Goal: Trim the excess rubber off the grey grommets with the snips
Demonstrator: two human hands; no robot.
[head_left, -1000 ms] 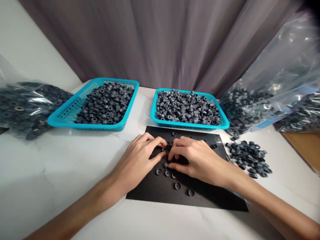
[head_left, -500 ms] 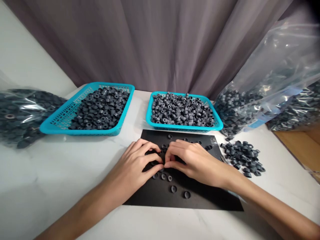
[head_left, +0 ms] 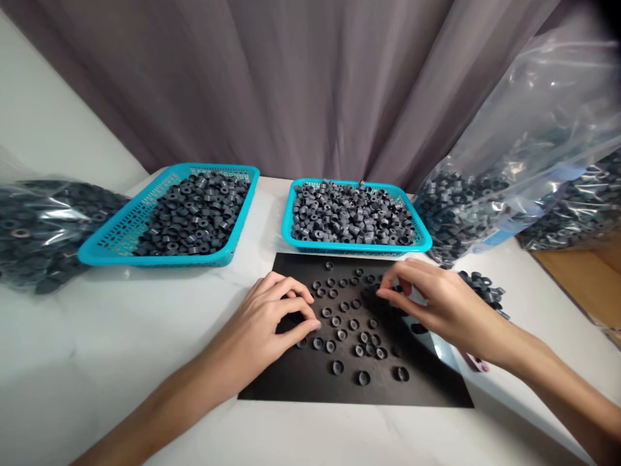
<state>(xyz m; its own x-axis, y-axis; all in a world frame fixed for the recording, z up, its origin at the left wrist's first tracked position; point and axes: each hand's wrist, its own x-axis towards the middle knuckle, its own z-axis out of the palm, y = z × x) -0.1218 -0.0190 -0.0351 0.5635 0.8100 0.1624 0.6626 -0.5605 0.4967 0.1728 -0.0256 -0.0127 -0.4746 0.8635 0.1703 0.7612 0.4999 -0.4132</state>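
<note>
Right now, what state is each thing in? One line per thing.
Left hand, curled; grip unclear.
Right hand, curled; grip unclear.
Black mat, flat.
Dark round pieces, loose on the mat, mostly hollow side up.
Left basket, uncovered, part-filled.
Right basket, uncovered, heaped near its rim.
Left bag, bulging.
Tall right bag, filled low.
Pile at right, loose, partly hidden.
Curtain, hanging in folds.

Gap btwn L basket [head_left: 155, 261] & R basket [head_left: 356, 248], sm. dk pcs [head_left: 342, 334] in way on blk mat [head_left: 305, 383]
</note>
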